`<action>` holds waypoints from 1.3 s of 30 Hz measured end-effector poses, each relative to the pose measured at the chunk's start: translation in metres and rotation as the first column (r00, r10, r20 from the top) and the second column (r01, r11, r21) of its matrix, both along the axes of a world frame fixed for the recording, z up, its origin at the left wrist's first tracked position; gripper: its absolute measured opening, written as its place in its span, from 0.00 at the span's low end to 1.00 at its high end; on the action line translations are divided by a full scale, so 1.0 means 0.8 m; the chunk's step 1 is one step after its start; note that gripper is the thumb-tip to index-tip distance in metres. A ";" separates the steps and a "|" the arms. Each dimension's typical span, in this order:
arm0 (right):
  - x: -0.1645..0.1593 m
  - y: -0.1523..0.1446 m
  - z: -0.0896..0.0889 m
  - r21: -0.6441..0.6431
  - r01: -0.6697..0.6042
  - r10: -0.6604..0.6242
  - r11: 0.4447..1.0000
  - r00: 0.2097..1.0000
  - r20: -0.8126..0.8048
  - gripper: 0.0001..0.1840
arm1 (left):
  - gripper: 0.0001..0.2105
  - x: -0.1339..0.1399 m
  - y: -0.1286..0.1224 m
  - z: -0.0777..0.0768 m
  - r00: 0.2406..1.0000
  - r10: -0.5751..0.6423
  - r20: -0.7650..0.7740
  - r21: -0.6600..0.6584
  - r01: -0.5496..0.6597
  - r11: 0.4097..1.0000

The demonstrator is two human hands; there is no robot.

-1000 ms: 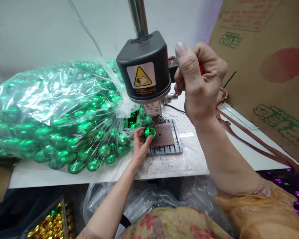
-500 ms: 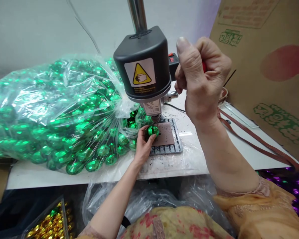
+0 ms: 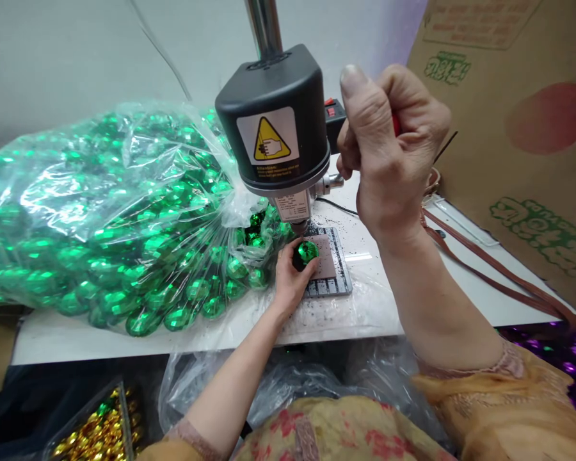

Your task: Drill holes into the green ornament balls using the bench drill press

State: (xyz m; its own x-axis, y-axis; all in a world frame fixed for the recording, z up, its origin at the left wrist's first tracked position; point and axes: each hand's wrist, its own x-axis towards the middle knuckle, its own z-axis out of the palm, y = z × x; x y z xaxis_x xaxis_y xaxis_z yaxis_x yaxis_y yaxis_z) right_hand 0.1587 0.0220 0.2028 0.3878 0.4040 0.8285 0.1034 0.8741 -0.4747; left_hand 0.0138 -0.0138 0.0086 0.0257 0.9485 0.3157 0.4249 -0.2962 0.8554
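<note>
Nearest me, I record the right hand [image 3: 393, 141] curled tightly around a red handle [image 3: 396, 123], mostly hidden by the fingers. Beyond it, the left hand [image 3: 289, 275] pinches a faceted green ball [image 3: 308, 252] between thumb and fingers, over the slotted base plate [image 3: 344, 272] and below the black machine head [image 3: 276, 121]; I cannot tell whether ball and plate touch. A clear bag [image 3: 139, 224] of green balls lies alongside on the white desk [image 3: 377, 307].
</note>
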 end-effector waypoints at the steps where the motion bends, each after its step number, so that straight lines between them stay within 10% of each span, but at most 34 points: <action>1: 0.000 0.000 0.001 0.011 -0.012 0.012 1.000 1.000 -0.005 0.31 | 0.24 0.002 0.000 -0.001 1.000 0.003 0.015 -0.012 -0.003 1.000; 39: -0.005 -0.029 -0.075 0.215 0.029 -0.030 0.976 1.000 -0.001 0.30 | 0.24 0.001 -0.001 -0.005 0.997 -0.013 0.080 -0.021 0.015 1.000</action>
